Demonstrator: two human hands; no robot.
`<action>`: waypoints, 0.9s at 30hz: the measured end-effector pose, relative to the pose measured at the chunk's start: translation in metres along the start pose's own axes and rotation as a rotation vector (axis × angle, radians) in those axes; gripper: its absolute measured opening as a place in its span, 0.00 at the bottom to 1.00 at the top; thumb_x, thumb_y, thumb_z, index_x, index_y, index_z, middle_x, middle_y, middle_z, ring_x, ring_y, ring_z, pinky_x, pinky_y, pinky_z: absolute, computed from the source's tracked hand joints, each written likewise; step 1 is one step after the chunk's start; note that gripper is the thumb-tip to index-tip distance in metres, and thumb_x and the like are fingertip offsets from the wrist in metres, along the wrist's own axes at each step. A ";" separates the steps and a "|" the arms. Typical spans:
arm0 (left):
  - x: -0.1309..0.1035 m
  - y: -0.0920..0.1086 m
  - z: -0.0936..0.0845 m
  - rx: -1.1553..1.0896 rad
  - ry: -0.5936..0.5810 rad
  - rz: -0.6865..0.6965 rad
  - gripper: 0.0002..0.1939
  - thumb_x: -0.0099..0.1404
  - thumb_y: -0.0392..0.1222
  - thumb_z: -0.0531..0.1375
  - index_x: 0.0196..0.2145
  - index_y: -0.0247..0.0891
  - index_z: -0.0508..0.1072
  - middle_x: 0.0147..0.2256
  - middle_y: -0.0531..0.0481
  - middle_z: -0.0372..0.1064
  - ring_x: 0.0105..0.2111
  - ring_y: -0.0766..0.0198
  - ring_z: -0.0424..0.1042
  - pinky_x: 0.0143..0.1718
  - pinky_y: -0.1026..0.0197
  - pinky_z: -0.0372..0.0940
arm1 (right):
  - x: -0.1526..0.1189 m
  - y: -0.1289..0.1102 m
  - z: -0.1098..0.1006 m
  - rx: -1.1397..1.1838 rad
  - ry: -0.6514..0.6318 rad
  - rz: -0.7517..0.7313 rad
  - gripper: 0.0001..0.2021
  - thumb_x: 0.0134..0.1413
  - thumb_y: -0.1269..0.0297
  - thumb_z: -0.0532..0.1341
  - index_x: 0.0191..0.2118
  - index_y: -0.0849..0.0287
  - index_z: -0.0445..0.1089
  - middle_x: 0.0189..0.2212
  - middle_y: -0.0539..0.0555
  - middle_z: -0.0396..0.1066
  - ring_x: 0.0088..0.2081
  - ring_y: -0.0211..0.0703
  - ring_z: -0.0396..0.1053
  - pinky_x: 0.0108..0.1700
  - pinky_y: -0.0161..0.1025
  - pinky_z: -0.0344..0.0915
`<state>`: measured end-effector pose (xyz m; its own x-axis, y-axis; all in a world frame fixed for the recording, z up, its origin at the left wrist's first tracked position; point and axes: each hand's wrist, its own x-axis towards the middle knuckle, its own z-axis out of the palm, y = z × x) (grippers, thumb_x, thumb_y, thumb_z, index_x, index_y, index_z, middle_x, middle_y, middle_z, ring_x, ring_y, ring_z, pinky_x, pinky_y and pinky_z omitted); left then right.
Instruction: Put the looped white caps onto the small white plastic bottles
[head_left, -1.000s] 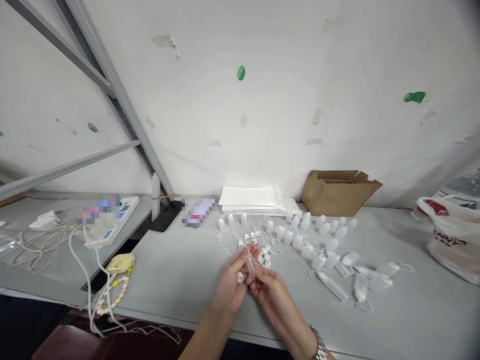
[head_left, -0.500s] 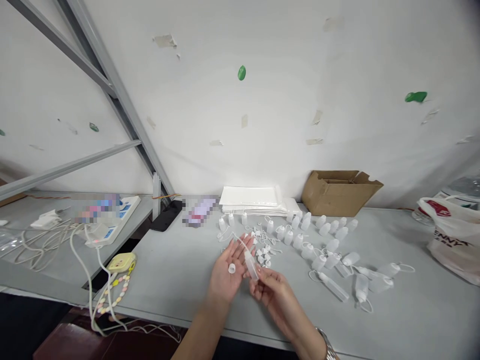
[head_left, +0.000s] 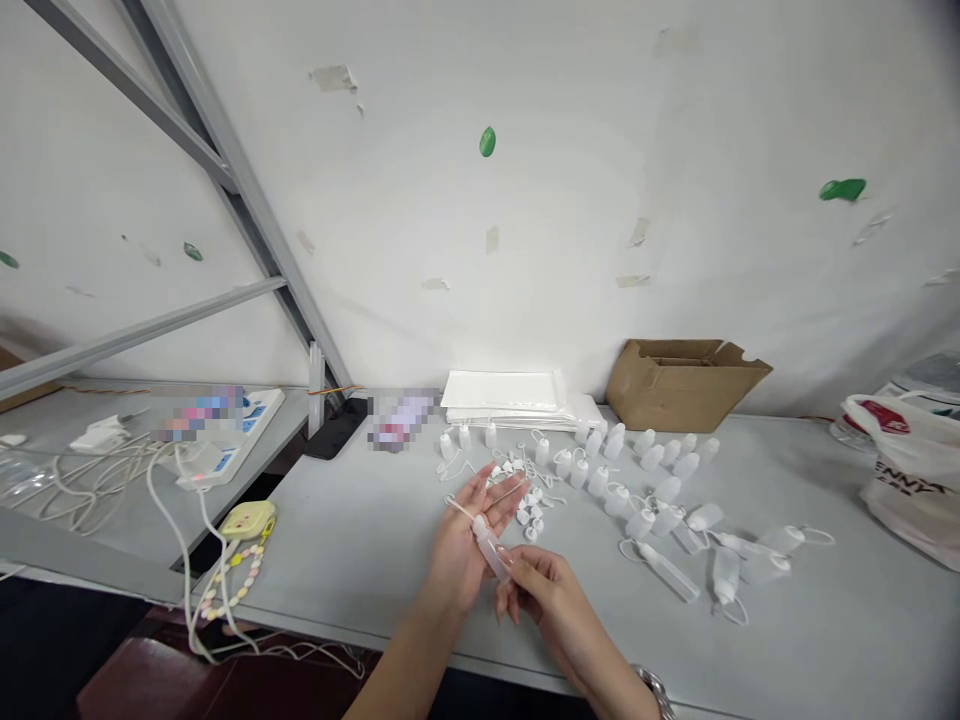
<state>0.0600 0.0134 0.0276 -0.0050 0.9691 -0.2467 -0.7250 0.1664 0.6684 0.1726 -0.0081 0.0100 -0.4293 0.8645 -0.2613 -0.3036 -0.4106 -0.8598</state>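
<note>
Tabletop (head_left: 360, 540) below cupped, angled hands (head_left: 491, 565)

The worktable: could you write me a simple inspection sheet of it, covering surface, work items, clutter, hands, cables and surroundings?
Surface: grey table; spills: nothing seen.
Work items: one small translucent bottle in the hands; more bottles, standing and lying, towards the right; small white pieces loosely heaped beyond the hands.
Clutter: open cardboard box, white stack, plastic bag, yellow case with beads.
Hands: left palm up beneath the bottle; right pinches its lower end.
Cables: white cables tangled near a power strip, some hanging over the edge.
Surroundings: white wall with tape scraps; metal frame at left.
</note>
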 end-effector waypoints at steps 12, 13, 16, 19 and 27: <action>-0.014 0.005 0.004 0.149 -0.021 -0.146 0.17 0.63 0.50 0.56 0.32 0.31 0.75 0.38 0.36 0.77 0.46 0.51 0.73 0.53 0.53 0.61 | -0.011 0.001 -0.005 -0.608 0.209 -0.331 0.13 0.54 0.53 0.59 0.28 0.58 0.70 0.19 0.50 0.67 0.25 0.41 0.63 0.31 0.38 0.59; -0.015 0.005 0.004 0.143 -0.020 -0.141 0.17 0.63 0.49 0.56 0.32 0.31 0.75 0.39 0.37 0.77 0.47 0.52 0.72 0.54 0.54 0.61 | -0.012 0.002 -0.005 -0.656 0.223 -0.379 0.12 0.55 0.55 0.59 0.28 0.58 0.70 0.20 0.51 0.67 0.25 0.42 0.63 0.31 0.38 0.59; -0.018 0.008 0.005 0.127 -0.016 -0.120 0.16 0.63 0.48 0.57 0.34 0.31 0.76 0.42 0.37 0.76 0.49 0.53 0.70 0.56 0.56 0.59 | -0.016 0.004 -0.005 -0.734 0.244 -0.548 0.06 0.55 0.62 0.60 0.31 0.57 0.71 0.23 0.52 0.67 0.26 0.43 0.64 0.31 0.38 0.61; -0.021 0.011 0.007 0.132 -0.024 -0.102 0.19 0.63 0.50 0.56 0.37 0.30 0.76 0.42 0.37 0.76 0.51 0.52 0.69 0.58 0.55 0.56 | -0.017 0.007 -0.006 -0.798 0.257 -0.691 0.04 0.55 0.67 0.60 0.36 0.56 0.72 0.24 0.52 0.67 0.26 0.43 0.64 0.31 0.38 0.62; -0.025 0.013 0.009 0.290 -0.122 0.068 0.18 0.64 0.50 0.54 0.34 0.32 0.78 0.40 0.41 0.77 0.51 0.52 0.69 0.59 0.52 0.53 | -0.019 0.004 -0.004 -0.797 0.263 -0.812 0.04 0.56 0.67 0.58 0.36 0.59 0.70 0.24 0.51 0.65 0.26 0.41 0.63 0.30 0.37 0.62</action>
<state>0.0568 -0.0071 0.0490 0.0484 0.9916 -0.1201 -0.4996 0.1281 0.8567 0.1828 -0.0249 0.0097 -0.1363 0.8613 0.4895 0.2526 0.5080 -0.8235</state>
